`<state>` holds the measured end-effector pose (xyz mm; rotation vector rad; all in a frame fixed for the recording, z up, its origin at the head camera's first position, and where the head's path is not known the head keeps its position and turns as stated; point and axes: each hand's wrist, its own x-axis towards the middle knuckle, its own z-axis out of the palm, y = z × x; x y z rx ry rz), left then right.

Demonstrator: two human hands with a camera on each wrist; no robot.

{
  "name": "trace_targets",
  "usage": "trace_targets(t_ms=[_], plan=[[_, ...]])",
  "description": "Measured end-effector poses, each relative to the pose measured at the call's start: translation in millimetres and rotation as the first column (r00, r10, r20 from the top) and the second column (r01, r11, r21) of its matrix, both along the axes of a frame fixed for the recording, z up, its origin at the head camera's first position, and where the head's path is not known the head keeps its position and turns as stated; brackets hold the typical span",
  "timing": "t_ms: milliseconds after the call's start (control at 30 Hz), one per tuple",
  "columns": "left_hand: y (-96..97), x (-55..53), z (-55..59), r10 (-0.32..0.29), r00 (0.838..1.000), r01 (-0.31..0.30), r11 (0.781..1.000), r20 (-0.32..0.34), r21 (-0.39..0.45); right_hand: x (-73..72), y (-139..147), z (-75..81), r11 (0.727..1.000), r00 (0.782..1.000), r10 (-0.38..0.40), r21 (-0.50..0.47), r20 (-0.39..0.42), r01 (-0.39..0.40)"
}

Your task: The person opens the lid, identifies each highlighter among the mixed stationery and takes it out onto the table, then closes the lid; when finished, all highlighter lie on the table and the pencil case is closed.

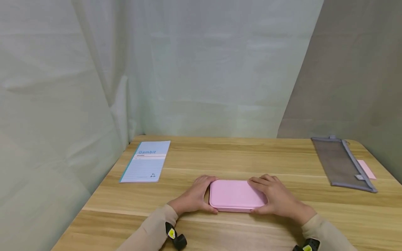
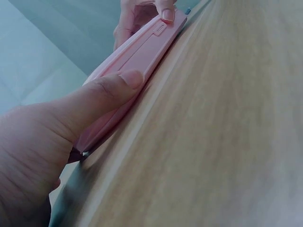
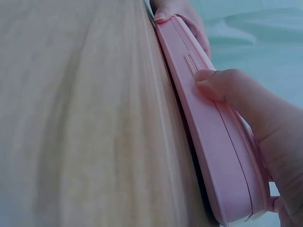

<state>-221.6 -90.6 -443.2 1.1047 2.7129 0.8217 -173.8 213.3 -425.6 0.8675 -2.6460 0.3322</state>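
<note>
A closed pink pencil case (image 1: 233, 194) lies lengthwise at the front middle of the table, its smooth lid facing up. The left hand (image 1: 198, 196) grips its left end, the thumb (image 2: 111, 91) along the near side wall. Around the right end curls the right hand (image 1: 276, 198), with fingers over the lid's far corner and thumb at the near edge. In the right wrist view that thumb (image 3: 215, 85) presses by a small latch on the case's front side. The undersides of the far fingers are hidden.
A light blue notebook (image 1: 146, 162) marked "Gambit" lies at the table's back left. At the right is a grey mesh zip pouch (image 1: 340, 162), partly over a pink card (image 1: 366, 169). Pale curtains (image 1: 213, 69) hang behind the wooden table (image 1: 238, 157).
</note>
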Motion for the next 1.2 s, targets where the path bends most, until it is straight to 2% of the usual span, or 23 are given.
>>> trace_targets(t_ms=[233, 467, 700, 1000, 1200], plan=[[-0.5, 0.6, 1.3, -0.006, 1.0, 0.006, 1.0, 0.006, -0.001, -0.7, -1.7, 3.5, 1.0, 0.999, 0.001, 0.009, 0.039, -0.001], [-0.1, 1.0, 2.8, -0.009, 1.0, 0.009, 1.0, -0.022, -0.006, -4.4, -1.2, 2.7, 1.0, 0.999, 0.017, -0.002, 0.028, -0.017], [1.0, 2.5, 0.5, -0.003, 0.998, 0.003, 1.0, -0.06, 0.0, -1.0, -0.3, 0.0, 1.0, 0.999, -0.012, -0.003, 0.04, 0.012], [2.2, 3.3, -1.9, -0.005, 0.999, 0.006, 1.0, -0.049, 0.026, -0.9, 1.2, -2.9, 1.0, 1.0, 0.006, -0.006, -0.01, -0.006], [-0.1, 2.6, -1.2, -0.007, 0.999, 0.008, 0.999, -0.04, 0.049, -4.2, -0.6, 4.3, 0.999, 0.999, 0.029, -0.021, 0.046, -0.028]])
